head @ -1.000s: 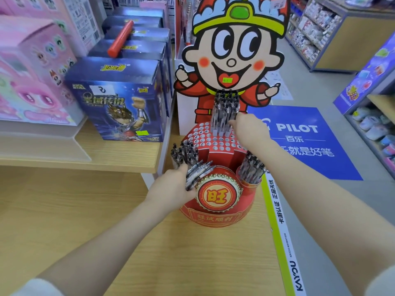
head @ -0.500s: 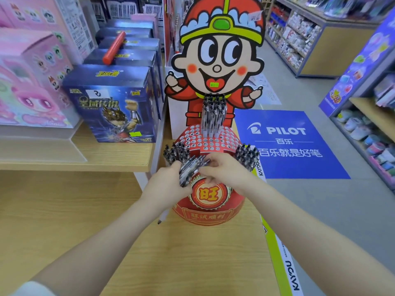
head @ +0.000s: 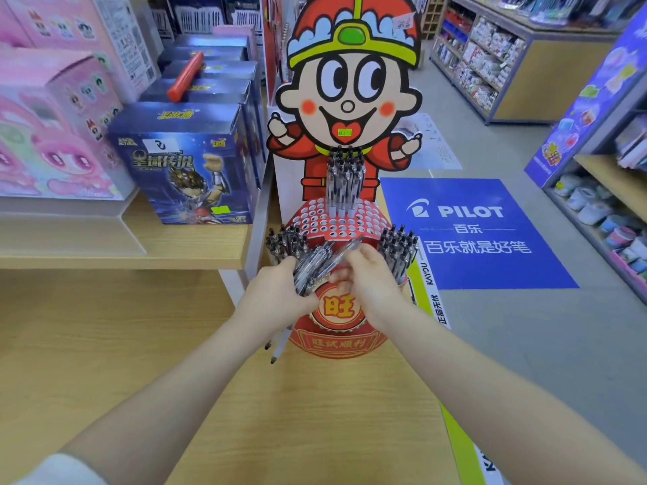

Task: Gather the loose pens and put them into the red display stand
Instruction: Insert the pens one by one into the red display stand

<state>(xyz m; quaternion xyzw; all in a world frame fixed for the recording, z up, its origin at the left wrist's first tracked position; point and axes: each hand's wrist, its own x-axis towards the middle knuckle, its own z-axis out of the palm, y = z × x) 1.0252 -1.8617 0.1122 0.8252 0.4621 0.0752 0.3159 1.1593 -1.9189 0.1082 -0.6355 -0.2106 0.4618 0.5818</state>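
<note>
Red stand [head: 338,339] sits on the tabletop [head: 315,414], at its right edge by the aisle. Both hands meet just in front of the stand's upper tier, over its round gold emblem.

Left hand [head: 276,301] grips a bundle of loose pens [head: 315,266], fingers curled round it; pens fan up and right toward the stand, and a few tips poke out below the hand, left of the stand's base. Right hand [head: 371,280] has fingers curled, pinching one pen [head: 345,252] out of the bundle; that pen slants up-right, just in front of the stand's holed top. Hands nearly touching each other.

Stand's top is a red dome of white holes, mostly empty. A cluster of upright pens [head: 345,185] fills the rear holes. Left side pocket holds pens [head: 285,241], right side pocket holds pens [head: 397,245], both packed, clicker ends up.

Behind the stand: cartoon cutout [head: 350,89], big face, red hat. Left of the stand: shelf [head: 122,253] with a blue box [head: 185,169], a red tube [head: 185,75] lying on boxes farther back, pink boxes [head: 52,134] beyond. Right of the stand: blue PILOT floor sticker [head: 472,232] on the grey floor, more store shelving past it.
</note>
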